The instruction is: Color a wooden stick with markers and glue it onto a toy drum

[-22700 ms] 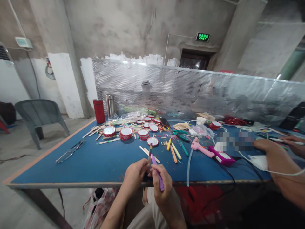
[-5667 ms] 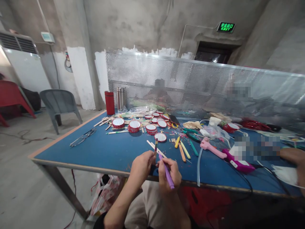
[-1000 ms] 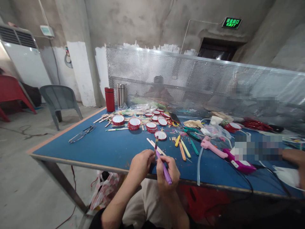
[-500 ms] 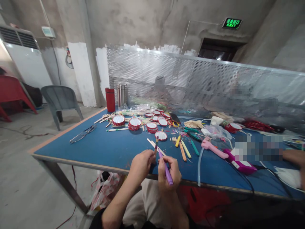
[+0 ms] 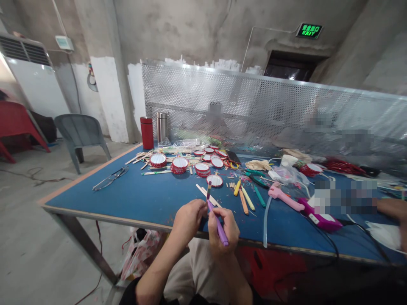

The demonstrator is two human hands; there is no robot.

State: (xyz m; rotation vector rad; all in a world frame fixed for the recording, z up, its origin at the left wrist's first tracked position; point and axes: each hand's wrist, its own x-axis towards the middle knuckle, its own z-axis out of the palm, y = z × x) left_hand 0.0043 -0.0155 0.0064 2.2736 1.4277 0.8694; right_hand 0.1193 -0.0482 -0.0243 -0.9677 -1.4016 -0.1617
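Between the fingers of my left hand [image 5: 190, 218] a wooden craft stick [image 5: 209, 190] stands upright, its upper part coloured in dark bands. My right hand [image 5: 225, 228] is closed round a purple marker [image 5: 220, 226], whose tip meets the stick or lies just beside it; I cannot tell which. Beyond my hands lie plain craft sticks [image 5: 203, 191] and a small red-rimmed drum [image 5: 214, 181] with a white top. More such drums [image 5: 179, 164] sit farther back, some stacked. Right of the sticks are yellow, orange and green markers [image 5: 243, 201].
A pink glue gun [image 5: 286, 198] with a clear glue stick, green-handled pliers [image 5: 258, 180] and a purple box [image 5: 321, 217] lie to the right. Eyeglasses [image 5: 110, 178] rest at left; a red flask [image 5: 146, 133] and a steel one stand behind. Another person's arm [image 5: 391, 209] reaches in at far right.
My right hand has shifted slightly left, bringing the purple marker's tip up against or beside the craft stick. My left hand has stayed about where it was.
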